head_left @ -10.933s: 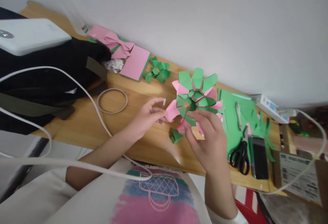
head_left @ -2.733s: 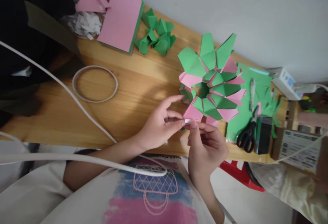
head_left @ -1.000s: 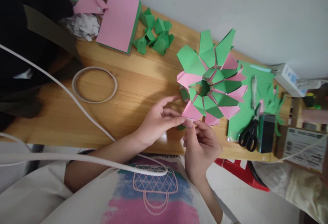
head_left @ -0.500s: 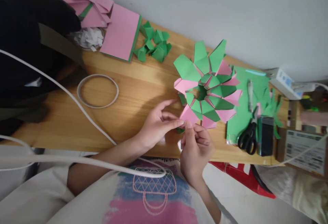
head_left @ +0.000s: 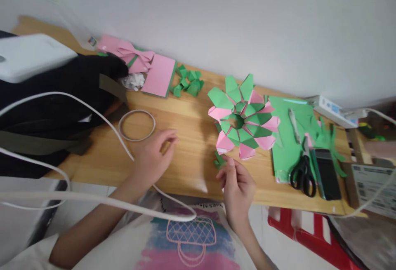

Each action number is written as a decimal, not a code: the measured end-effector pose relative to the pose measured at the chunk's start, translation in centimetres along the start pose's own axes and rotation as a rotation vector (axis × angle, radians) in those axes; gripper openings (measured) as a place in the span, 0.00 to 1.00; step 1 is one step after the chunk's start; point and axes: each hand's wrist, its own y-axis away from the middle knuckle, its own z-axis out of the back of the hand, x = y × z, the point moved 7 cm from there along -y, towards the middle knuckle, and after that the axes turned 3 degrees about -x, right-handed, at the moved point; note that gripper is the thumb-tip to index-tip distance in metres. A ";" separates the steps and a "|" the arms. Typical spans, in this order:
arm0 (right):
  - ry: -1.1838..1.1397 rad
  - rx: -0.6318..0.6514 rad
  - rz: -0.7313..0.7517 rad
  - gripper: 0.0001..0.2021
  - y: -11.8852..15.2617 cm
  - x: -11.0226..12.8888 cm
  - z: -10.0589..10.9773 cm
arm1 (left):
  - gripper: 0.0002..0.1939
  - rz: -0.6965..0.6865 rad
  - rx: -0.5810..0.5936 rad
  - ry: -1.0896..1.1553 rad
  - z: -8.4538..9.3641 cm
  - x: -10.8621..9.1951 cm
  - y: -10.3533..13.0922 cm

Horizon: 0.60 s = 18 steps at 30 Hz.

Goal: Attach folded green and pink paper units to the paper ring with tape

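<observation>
A large folded-paper flower point(head_left: 260, 118) with green and pink petals and a round hole in its middle stands on the wooden table. At its lower left pink petal, which carries a small white strip point(head_left: 222, 150), my right hand point(head_left: 237, 187) is closed in a pinch. What lies between those fingertips I cannot make out. Well to the left, over the table, is my left hand point(head_left: 156, 154), slightly blurred, thumb and fingertips nearly meeting around a gap. Nothing shows clearly in it. The thin white tape ring point(head_left: 154, 127) lies just beyond it.
Green folded pieces point(head_left: 187, 81) and a pink paper stack point(head_left: 160, 75) lie at the back. On the right are a green sheet point(head_left: 280, 138), scissors point(head_left: 303, 175) and a dark box point(head_left: 328, 175). A white cable point(head_left: 102, 200) crosses before me. A black bag point(head_left: 77, 97) sits left.
My left hand has left the petal and moved left towards the tape ring. My right hand stays by the petal. The view has tilted up, showing more wall and a white device on the bag.
</observation>
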 end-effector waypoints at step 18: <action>0.152 0.059 1.023 0.11 2.0 10.2 -0.6 | 0.09 -0.024 0.567 0.838 2.4 -6.6 5.1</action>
